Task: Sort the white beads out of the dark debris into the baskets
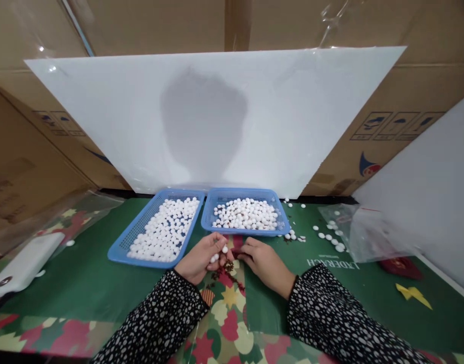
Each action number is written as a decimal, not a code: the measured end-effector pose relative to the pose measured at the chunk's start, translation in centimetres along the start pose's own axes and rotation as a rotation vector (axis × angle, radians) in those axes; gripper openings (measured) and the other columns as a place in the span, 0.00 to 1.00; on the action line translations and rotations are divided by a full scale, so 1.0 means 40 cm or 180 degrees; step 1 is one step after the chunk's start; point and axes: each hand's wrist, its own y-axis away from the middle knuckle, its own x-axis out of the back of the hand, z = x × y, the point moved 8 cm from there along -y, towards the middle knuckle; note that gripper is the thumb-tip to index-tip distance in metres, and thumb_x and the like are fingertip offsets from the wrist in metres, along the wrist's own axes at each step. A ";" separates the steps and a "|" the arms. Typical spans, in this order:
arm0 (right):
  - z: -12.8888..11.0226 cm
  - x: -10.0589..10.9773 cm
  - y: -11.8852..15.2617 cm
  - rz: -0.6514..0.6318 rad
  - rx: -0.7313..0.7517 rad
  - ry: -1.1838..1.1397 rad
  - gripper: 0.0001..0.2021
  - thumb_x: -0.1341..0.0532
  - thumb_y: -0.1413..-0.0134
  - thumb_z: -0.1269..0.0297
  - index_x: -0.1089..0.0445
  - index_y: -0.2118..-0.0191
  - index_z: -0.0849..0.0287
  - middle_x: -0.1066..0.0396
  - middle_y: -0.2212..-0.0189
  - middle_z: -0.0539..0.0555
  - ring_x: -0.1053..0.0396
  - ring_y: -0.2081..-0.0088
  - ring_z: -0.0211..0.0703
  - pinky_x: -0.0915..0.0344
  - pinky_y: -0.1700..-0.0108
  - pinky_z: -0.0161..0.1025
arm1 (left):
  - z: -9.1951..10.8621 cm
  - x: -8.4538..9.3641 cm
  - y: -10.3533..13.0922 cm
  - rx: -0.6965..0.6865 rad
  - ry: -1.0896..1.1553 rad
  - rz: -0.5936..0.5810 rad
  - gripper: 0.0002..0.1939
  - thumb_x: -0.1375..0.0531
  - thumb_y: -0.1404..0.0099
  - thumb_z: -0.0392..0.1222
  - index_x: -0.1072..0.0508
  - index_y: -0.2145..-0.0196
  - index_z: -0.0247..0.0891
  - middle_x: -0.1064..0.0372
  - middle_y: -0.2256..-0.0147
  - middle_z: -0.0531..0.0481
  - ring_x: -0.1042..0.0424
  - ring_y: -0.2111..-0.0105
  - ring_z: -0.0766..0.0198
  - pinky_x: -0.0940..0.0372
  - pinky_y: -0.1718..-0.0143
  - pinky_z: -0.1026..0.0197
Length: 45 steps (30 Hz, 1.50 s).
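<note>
My left hand (201, 259) is closed around a few small white balls (225, 249), one pinched at its fingertips and others lower in the fingers. Close by on the right, my right hand (265, 263) has its thumb and fingers pressed together on a small dark reddish thing (236, 252), too small to name. Reddish-brown crumbs (226, 273) lie on the patterned covering under the hands. Just beyond them stands a blue basket (242, 232) of white balls, some with brownish marks. A second blue basket (120, 253), also holding white balls, sits at the left hand's far side.
Loose white pieces (329, 236) are scattered at right beside a clear plastic bag (368, 227). Yellow scraps (413, 293) lie near the right edge. A white device (29, 263) with a dark cord rests at left. A white board (277, 116) and cardboard boxes (23, 146) rise behind.
</note>
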 end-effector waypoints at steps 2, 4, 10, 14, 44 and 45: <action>0.005 -0.005 -0.006 -0.0036 -0.0062 0.0033 0.05 0.41 0.40 0.70 0.26 0.64 0.57 0.32 0.67 0.53 0.30 0.64 0.43 0.34 0.62 0.37 | 0.003 -0.001 -0.003 -0.0037 0.0016 0.0026 0.17 0.38 0.39 0.53 0.35 0.68 0.35 0.29 0.74 0.47 0.44 0.82 0.74 0.62 0.86 0.70; 0.008 -0.003 -0.008 -0.0047 -0.0086 -0.0027 0.04 0.39 0.41 0.71 0.28 0.65 0.58 0.33 0.67 0.52 0.31 0.64 0.43 0.34 0.61 0.36 | 0.005 0.002 -0.005 -0.0047 0.0015 0.0089 0.18 0.37 0.40 0.52 0.31 0.64 0.34 0.30 0.73 0.47 0.42 0.81 0.74 0.61 0.86 0.70; 0.006 0.014 -0.006 -0.0133 -0.0045 -0.0350 0.04 0.37 0.45 0.73 0.31 0.69 0.60 0.32 0.68 0.52 0.32 0.64 0.43 0.36 0.62 0.37 | 0.001 0.016 -0.008 0.0027 0.0100 0.0180 0.19 0.34 0.43 0.49 0.25 0.60 0.31 0.33 0.72 0.49 0.43 0.79 0.75 0.57 0.83 0.70; 0.015 0.047 -0.007 0.0251 -0.0151 -0.1014 0.07 0.40 0.44 0.75 0.32 0.71 0.59 0.31 0.73 0.49 0.32 0.69 0.40 0.36 0.65 0.35 | -0.002 0.009 -0.009 -0.0019 0.0253 0.0077 0.19 0.32 0.45 0.45 0.26 0.58 0.32 0.29 0.66 0.45 0.39 0.75 0.72 0.51 0.80 0.70; -0.028 0.107 0.018 0.1438 0.0021 -0.2248 0.05 0.38 0.43 0.67 0.23 0.65 0.55 0.24 0.65 0.54 0.27 0.62 0.45 0.30 0.58 0.42 | -0.024 -0.023 -0.009 -0.0317 0.0557 0.0381 0.17 0.29 0.50 0.44 0.33 0.75 0.34 0.31 0.76 0.51 0.42 0.80 0.74 0.53 0.81 0.70; -0.028 0.105 0.018 0.1429 0.0020 -0.2269 0.05 0.38 0.43 0.67 0.23 0.65 0.55 0.24 0.65 0.54 0.27 0.62 0.45 0.30 0.58 0.42 | -0.026 -0.021 -0.009 -0.0322 0.0571 0.0402 0.17 0.28 0.51 0.44 0.33 0.75 0.34 0.31 0.76 0.52 0.41 0.80 0.74 0.53 0.81 0.70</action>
